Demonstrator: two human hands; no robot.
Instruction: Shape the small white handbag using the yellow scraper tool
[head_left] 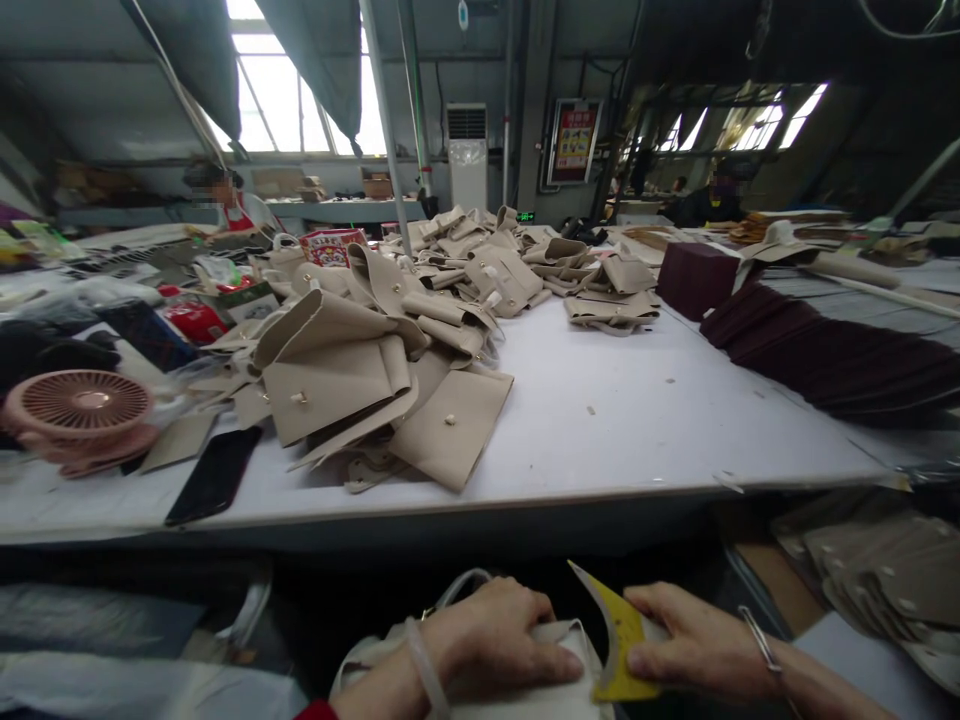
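Note:
At the bottom centre my left hand is closed on the edge of a cream leather-like bag, with the thumb pressed on top. A pale strap or handle loop rises behind that hand. My right hand pinches a flat yellow piece with a curved inner edge and a pointed tip; its exact kind is unclear. The yellow piece stands beside the bag's right edge. Much of the bag is hidden under my left hand and by the lower frame edge.
A heap of beige bag pieces covers the white table. A black phone and a pink fan lie at left. Dark maroon pieces are stacked at right. Beige pieces sit low right. Two people work behind.

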